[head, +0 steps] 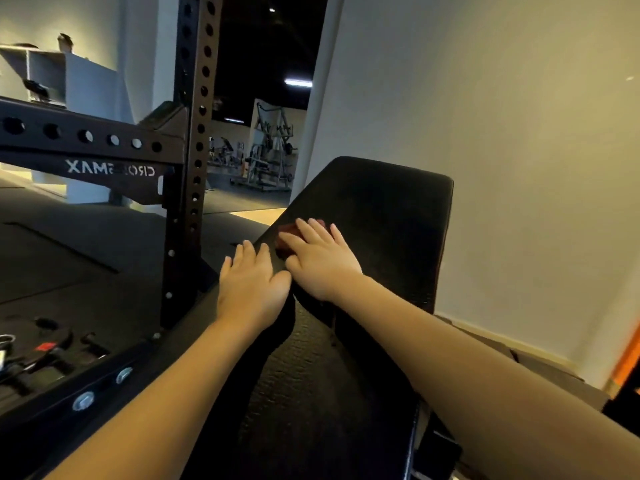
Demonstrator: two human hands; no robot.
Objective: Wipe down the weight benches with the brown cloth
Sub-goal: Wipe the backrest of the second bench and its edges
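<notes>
A black padded weight bench (381,216) runs away from me, its back pad raised toward the wall. My right hand (320,259) lies flat on the back pad's left side and presses down a small brown cloth (287,233), which shows only at my fingertips. My left hand (251,282) rests flat with spread fingers on the bench's left edge, just beside the right hand, and holds nothing. The textured seat pad (311,393) lies between my forearms.
A black perforated rack upright (188,174) and its cross beam (86,140) stand close on the left. Loose gear lies on the dark rubber floor (69,265) at lower left. A pale wall (519,133) rises right of the bench. Gym machines (266,157) stand far behind.
</notes>
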